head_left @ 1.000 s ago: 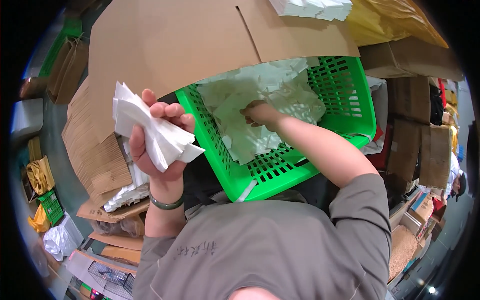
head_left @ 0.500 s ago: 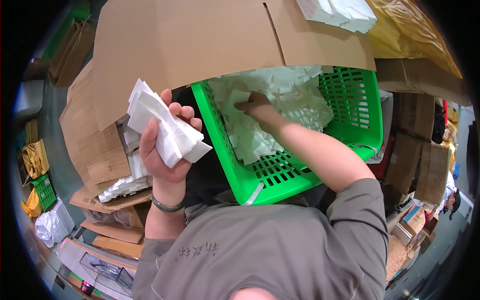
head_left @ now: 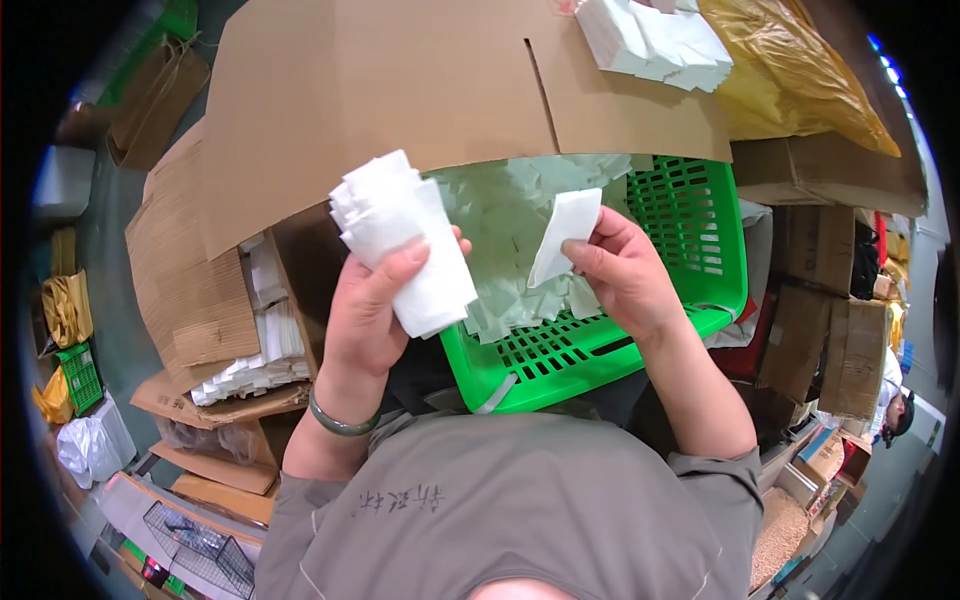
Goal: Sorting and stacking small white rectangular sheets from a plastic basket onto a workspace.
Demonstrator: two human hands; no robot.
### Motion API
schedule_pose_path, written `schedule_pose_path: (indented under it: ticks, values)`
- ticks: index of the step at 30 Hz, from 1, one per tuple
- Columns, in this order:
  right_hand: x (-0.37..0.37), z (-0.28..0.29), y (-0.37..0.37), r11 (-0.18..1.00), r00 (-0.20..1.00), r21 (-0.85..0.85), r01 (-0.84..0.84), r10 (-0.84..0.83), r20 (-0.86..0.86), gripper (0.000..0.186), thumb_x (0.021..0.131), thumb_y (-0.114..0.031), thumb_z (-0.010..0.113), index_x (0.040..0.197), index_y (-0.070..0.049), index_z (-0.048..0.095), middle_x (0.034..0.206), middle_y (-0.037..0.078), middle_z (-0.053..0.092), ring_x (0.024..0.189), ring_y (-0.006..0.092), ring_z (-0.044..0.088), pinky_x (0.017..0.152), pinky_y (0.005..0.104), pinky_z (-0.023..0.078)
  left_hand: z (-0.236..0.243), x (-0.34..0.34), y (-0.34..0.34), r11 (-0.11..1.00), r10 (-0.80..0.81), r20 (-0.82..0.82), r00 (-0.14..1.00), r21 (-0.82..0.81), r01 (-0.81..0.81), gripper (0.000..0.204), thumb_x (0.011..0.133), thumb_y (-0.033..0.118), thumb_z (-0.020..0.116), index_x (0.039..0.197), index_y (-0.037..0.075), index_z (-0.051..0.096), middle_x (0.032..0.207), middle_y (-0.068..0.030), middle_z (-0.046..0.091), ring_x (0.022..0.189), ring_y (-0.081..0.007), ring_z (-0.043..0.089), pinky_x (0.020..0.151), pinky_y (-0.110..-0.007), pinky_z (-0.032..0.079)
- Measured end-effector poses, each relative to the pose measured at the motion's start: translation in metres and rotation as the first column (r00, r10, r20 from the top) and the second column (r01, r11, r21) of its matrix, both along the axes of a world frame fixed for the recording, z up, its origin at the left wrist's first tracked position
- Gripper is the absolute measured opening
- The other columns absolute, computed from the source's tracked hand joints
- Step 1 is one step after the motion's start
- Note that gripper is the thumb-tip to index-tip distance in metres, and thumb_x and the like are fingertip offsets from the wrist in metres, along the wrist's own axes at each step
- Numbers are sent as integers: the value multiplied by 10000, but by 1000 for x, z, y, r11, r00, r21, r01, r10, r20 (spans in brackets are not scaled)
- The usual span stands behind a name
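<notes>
My left hand (head_left: pixel 370 310) is closed around a thick bundle of folded white paper pieces (head_left: pixel 410 230), held upright left of centre. In my right hand (head_left: pixel 630 280), thumb and fingers pinch a single flat white paper piece (head_left: pixel 570 220), a short way right of the bundle. Below both hands, a green plastic basket (head_left: pixel 715 240) holds a loose heap of similar white pieces (head_left: pixel 480 190), partly hidden by the hands and by a large cardboard sheet (head_left: pixel 400 90) over its far side.
A stack of white paper (head_left: pixel 650 45) lies on the cardboard beside a yellow plastic bag (head_left: pixel 790 60). An open carton with white pieces (head_left: pixel 260 360) is at left. Brown boxes (head_left: pixel 805 330) line the right, where another person (head_left: pixel 895 405) is partly visible.
My right hand has come up out of the basket with a white piece. My left hand has moved rightward and turned, bringing the bundle more upright, closer to the right hand.
</notes>
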State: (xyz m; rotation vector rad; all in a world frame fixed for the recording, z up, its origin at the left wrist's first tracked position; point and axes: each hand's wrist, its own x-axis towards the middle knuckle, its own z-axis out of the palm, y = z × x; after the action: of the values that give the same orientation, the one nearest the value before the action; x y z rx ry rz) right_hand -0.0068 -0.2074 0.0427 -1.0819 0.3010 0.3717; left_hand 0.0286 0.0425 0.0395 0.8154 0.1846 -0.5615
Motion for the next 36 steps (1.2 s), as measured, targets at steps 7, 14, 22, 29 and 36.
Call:
schedule_pose_path:
  ticks: [7, 14, 22, 29, 36]
  values:
    - [-18, 33, 7, 999, 992, 7, 31, -32, 123, 284, 858, -21, 632, 1138, -34, 588, 1018, 28, 652, 945, 125, 607, 864, 304, 482, 5, -9, -25, 998, -43, 61, 997, 49, 40, 389, 879, 124, 647, 1220, -5, 512, 1080, -96, 634, 990, -173, 616, 866, -317, 500]
    - [-16, 52, 46, 959, 971, -228, 170, -124, 206, 285, 848, -8, 663, 1109, 3, 550, 887, 38, 656, 778, 71, 609, 684, 202, 481, 0, -15, -62, 1000, 23, 163, 986, 8, -25, 386, 940, 237, 593, 1244, 16, 503, 1137, -44, 599, 1044, -146, 573, 918, -303, 456]
    - [-16, 31, 60, 378, 817, -791, 481, 132, 561, 472, 819, -98, 716, 1224, 1, 494, 1052, 72, 604, 966, 136, 575, 797, 270, 464, -4, -20, -69, 995, 17, 114, 993, -97, -5, 431, 913, 267, 617, 1243, 23, 483, 1142, -54, 579, 1018, -145, 572, 885, -310, 469]
    - [-16, 17, 58, 989, 979, -143, 28, 2, 204, 495, 838, -66, 695, 1267, 1, 458, 1154, 55, 582, 1045, 127, 558, 866, 271, 460, 0, -10, -60, 1000, 17, 152, 988, 3, -17, 380, 874, 160, 657, 1209, 43, 520, 1034, -21, 604, 935, -110, 586, 812, -278, 490]
    - [24, 45, 42, 345, 759, -882, 320, 464, 457, 251, 729, -10, 713, 962, -77, 647, 773, 90, 654, 720, 225, 654, 633, 324, 504, 19, 49, -22, 936, -188, 663, 725, 344, -73, 489, 745, -25, 745, 1190, 21, 547, 997, -66, 656, 956, -137, 617, 846, -272, 505]
